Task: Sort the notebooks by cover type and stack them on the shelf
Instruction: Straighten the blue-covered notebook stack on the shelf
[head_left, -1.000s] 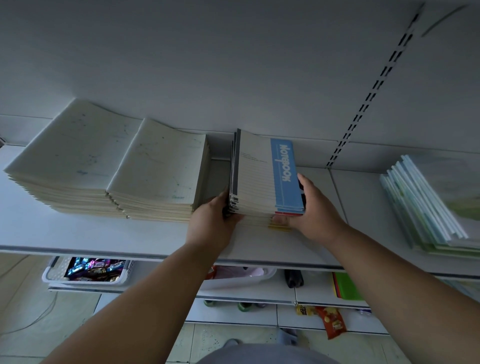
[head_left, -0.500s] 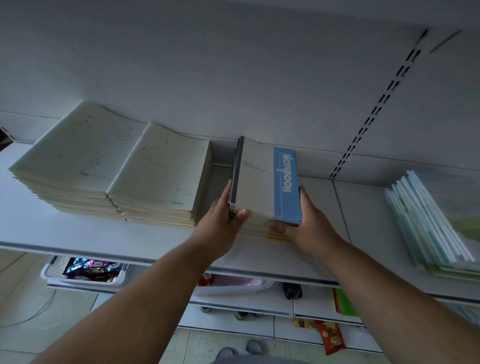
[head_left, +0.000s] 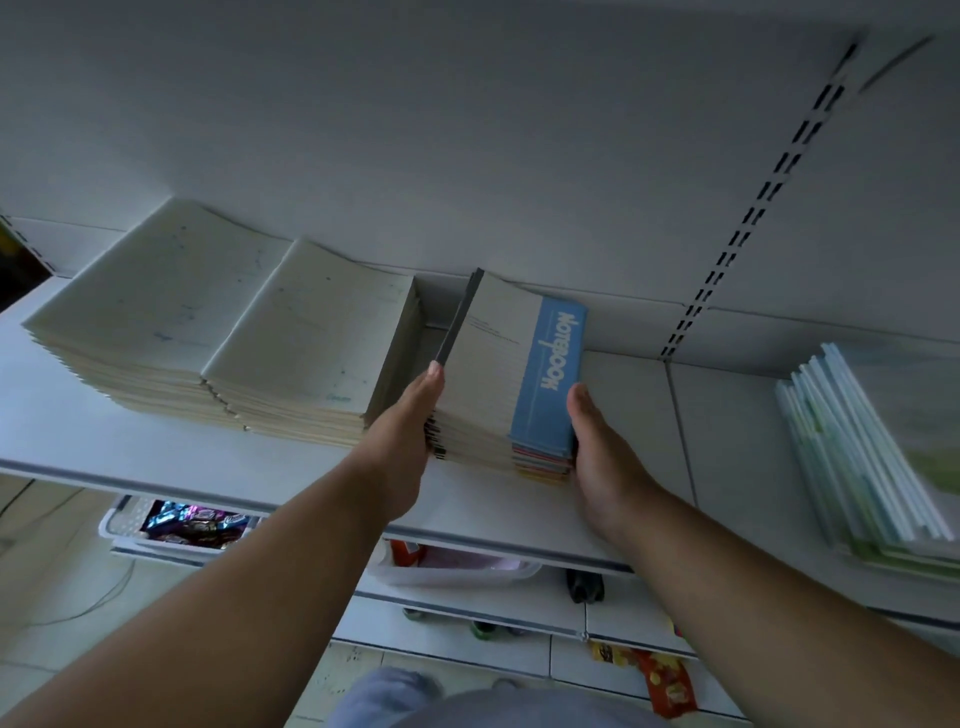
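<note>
A stack of notebooks (head_left: 498, 374) with a blue "NOTEBOOK" strip on the top cover lies on the white shelf (head_left: 156, 457), near its middle. My left hand (head_left: 410, 431) presses flat against the stack's left side with straight fingers. My right hand (head_left: 597, 452) presses flat against its right side. To the left lie two stacks of plain cream-covered notebooks (head_left: 311, 348), side by side. A stack of pale blue-green notebooks (head_left: 862, 447) lies fanned out on the shelf at the far right.
The shelf's white back wall rises behind the stacks, with a slotted upright (head_left: 727, 254) at right. Below hang lower shelves with a white basket of wrapped sweets (head_left: 187, 525), a white tub (head_left: 457, 566) and snack packets (head_left: 665, 680). Tiled floor lies beneath.
Both hands went from gripping the blue-strip stack by its front corners to lying flat along its sides, fingers straight. The stack has slid slightly deeper onto the shelf.
</note>
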